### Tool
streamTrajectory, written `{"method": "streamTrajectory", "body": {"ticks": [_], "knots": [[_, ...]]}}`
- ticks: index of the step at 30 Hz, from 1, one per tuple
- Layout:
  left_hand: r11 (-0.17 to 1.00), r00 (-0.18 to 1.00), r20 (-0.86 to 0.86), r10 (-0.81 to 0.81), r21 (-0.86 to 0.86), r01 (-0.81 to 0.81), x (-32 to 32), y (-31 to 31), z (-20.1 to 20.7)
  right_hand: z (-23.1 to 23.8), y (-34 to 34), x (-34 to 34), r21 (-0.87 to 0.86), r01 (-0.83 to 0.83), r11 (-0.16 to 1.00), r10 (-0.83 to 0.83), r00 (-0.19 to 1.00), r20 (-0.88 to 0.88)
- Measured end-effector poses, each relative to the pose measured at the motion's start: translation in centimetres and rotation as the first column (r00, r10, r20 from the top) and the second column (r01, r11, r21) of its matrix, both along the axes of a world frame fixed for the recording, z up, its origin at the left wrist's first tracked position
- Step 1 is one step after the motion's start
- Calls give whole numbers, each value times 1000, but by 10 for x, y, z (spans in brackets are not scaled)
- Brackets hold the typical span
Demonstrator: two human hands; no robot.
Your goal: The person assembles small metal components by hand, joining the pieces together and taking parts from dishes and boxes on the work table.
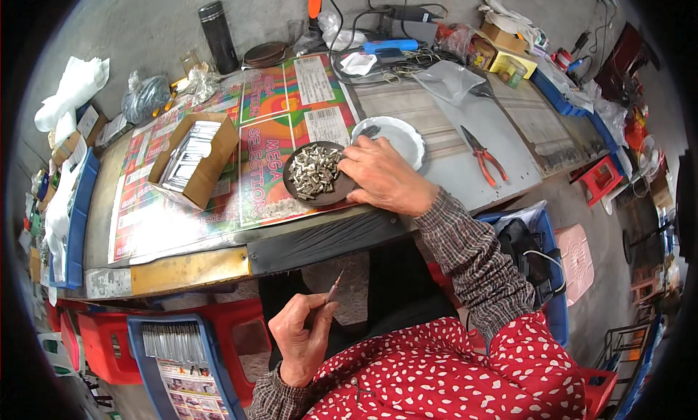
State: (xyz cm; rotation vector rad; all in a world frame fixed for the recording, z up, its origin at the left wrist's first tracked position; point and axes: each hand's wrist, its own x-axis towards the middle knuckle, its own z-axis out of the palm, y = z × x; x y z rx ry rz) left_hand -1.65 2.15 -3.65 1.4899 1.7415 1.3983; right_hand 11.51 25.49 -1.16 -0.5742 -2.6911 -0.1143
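Note:
In my left hand (302,336), low in front of my lap, a slim pen-like stick (335,286) with a fine pointed tip is pinched, tip upward. My right hand (387,177) reaches over the table and grips the right rim of a round dark dish (293,186); part of that rim is hidden under its fingers. Small silvery metal tubes (314,171) are heaped in this dish. Just behind my right hand is a white round dish (408,138) with a few small dark pieces (370,131) in it.
An open cardboard box (211,174) of thin pale sticks stands at left on a colourful printed sheet (254,122). Red-handled pliers (486,162) lie at right. A black flask (218,38) and cables line the back. Below the table sits a blue tray (138,347) of clear slim sticks.

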Motion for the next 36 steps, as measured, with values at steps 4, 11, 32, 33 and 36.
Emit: {"method": "streamTrajectory", "body": {"ticks": [4, 11, 32, 33, 36], "knots": [[1000, 1000, 4, -8, -3, 8, 1, -1, 2, 0, 1, 0, -22, -6, 1000, 6, 1000, 2], [998, 1000, 10, 3, 59, -4, 4, -3, -4, -7, -3, 2, 0, -39, 999, 39, 999, -32], [993, 965, 246, -94, -44, 108, 7, -11, -4, 4, -102, 25, -805, -576, 144, -289, 753, -591], [993, 970, 221, -97, -38, 108, 8, -12, -3, 4, -107, 26, -804, -576, 146, -293, 751, -592], [993, 972, 207, -109, -18, 116, 11, -14, -5, 5, -115, 29, -780, -621, 72, -325, 725, -608]]}}
